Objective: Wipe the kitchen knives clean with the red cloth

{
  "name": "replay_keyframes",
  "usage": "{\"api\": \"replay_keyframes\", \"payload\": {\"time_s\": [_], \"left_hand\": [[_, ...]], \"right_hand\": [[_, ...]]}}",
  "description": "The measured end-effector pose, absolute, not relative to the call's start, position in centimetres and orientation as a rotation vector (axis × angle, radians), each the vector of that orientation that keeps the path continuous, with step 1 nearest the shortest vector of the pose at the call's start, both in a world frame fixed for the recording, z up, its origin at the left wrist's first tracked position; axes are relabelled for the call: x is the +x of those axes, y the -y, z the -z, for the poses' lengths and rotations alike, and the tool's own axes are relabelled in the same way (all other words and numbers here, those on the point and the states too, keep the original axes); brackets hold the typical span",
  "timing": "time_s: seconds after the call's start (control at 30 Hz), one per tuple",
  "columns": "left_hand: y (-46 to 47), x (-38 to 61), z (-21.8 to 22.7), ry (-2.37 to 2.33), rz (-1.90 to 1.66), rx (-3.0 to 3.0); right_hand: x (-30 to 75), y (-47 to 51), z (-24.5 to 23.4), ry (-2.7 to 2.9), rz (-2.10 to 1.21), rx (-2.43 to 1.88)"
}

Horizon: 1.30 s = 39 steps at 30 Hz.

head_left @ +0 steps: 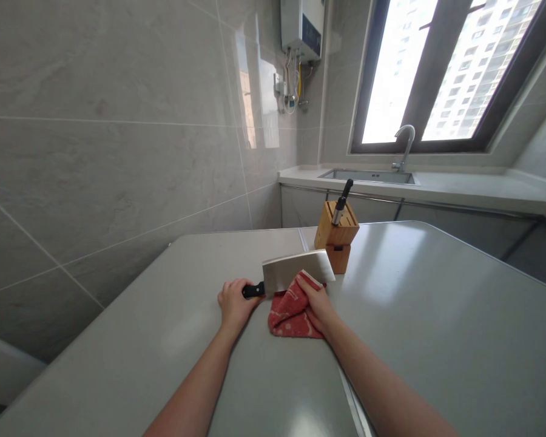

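Observation:
My left hand [235, 301] is wrapped round the black handle of a cleaver [279, 272]. Its broad steel blade points right, with one long edge facing up and away from me. In my right hand [318, 303] is a folded red cloth [293, 312] with a pale pattern, pressed against the lower right part of the blade. The cloth covers some of the blade and hangs down to the table. Just beyond the blade's tip stands a wooden knife block [338, 233], with one black-handled knife [343, 202] upright in a slot.
The pale table [418, 315] has a seam running lengthwise and cut-off far corners. A tiled wall [118, 176] lies along the left. Past the table are a counter with a sink [368, 176], a faucet [408, 142], a window and a wall-mounted water heater [303, 30].

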<state>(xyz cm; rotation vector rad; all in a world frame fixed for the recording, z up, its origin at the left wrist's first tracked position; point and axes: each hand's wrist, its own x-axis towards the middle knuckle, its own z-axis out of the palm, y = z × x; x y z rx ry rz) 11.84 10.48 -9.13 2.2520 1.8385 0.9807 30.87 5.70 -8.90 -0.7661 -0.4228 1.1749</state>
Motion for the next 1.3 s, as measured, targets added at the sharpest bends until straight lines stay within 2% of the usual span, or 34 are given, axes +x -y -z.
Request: {"api": "replay_keyframes", "payload": {"time_s": [0.53, 1.3], "left_hand": [[-9.92, 12.24, 8.74, -1.915, -1.202, 2.184], [-10.38, 11.86, 8.86, -1.823, -1.136, 2.165]], "right_hand": [[30.75, -5.55, 8.62, 0.408, -1.194, -0.721], [31.52, -6.03, 8.79, 0.269, -1.163, -0.722]]}}
